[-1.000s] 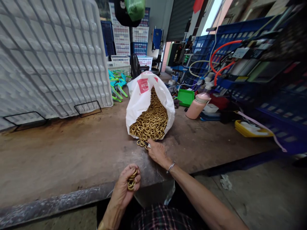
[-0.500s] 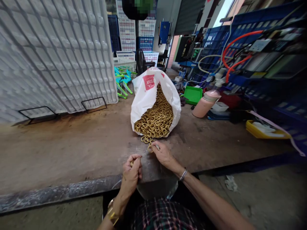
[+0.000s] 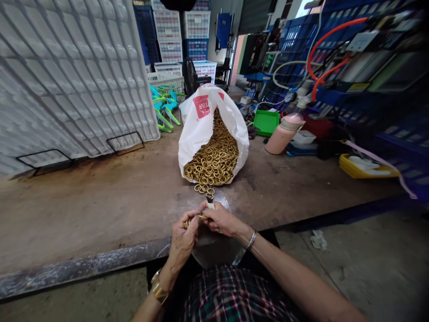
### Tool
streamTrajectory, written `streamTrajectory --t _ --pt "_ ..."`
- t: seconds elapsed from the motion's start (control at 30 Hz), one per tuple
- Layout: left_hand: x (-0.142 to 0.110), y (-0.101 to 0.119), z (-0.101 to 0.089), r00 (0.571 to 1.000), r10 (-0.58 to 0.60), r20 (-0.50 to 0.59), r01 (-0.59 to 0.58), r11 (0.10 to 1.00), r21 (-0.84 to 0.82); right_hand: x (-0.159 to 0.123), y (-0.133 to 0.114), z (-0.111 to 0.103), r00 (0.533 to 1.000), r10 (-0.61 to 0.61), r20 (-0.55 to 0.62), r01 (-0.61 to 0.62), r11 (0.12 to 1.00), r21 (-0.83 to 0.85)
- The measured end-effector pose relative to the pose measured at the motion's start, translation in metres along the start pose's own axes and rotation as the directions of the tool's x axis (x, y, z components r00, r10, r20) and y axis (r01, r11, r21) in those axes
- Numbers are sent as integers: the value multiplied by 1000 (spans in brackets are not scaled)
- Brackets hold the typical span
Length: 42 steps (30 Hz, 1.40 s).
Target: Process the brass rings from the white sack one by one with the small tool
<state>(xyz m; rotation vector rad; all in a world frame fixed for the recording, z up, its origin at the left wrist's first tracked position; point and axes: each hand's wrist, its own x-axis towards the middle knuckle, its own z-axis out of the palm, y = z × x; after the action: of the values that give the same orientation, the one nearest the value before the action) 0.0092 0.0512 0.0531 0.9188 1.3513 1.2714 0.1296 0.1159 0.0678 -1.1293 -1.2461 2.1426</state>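
Observation:
A white plastic bag (image 3: 194,129) with red print lies on its side, its mouth toward me, full of brass-coloured rings (image 3: 214,163). A few loose rings (image 3: 202,189) lie on the workbench in front of it. My left hand (image 3: 183,237) is closed around several rings (image 3: 187,222) near the bench edge. My right hand (image 3: 223,219) meets its fingertips, with one ring (image 3: 202,217) between the two hands. From the right hand sticks out a small tool (image 3: 210,202) with a dark tip and pale body; its kind is unclear.
White corrugated panels (image 3: 77,76) stand at left on black wire feet. At right are a pink bottle (image 3: 283,134), a green tray (image 3: 266,123), a yellow tray (image 3: 365,167) and a machine with orange hoses (image 3: 313,76). Turquoise-green items (image 3: 166,107) and stacked crates (image 3: 196,27) are behind.
My right hand has moved from the loose rings back to my left hand, bringing a ring. The small tool now points away from me. The view has tilted slightly.

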Motion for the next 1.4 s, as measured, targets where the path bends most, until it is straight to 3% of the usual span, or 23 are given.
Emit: streamTrajectory --t 0.1,0.2,0.33,0.43,0.7,0.93,1.4 --pt "0 0 1 1000 16 -9 -16 1000 12 2 5 -1 1000 -7 6 8 1000 -30" --pt "-1 1 3 998 14 -63 -10 998 58 3 10 -4 994 -85 -62 74 985 -157" --pt "-1 1 3 993 59 -106 -45 990 131 1 11 -8 958 -265 -107 195 881 -432" --pt "-1 -2 3 993 66 -96 -51 988 145 -1 9 -6 942 -319 -105 218 819 -531" --pt "-3 -4 3 982 -182 48 186 974 -126 2 8 -3 913 -377 -156 228 788 -572" --pt "-3 -2 3 979 -174 110 196 952 -236 2 10 -4 928 -357 -109 252 815 -523" --pt "-5 -2 1 975 -164 149 205 922 -330 3 10 -2 913 -400 -77 315 813 -489"
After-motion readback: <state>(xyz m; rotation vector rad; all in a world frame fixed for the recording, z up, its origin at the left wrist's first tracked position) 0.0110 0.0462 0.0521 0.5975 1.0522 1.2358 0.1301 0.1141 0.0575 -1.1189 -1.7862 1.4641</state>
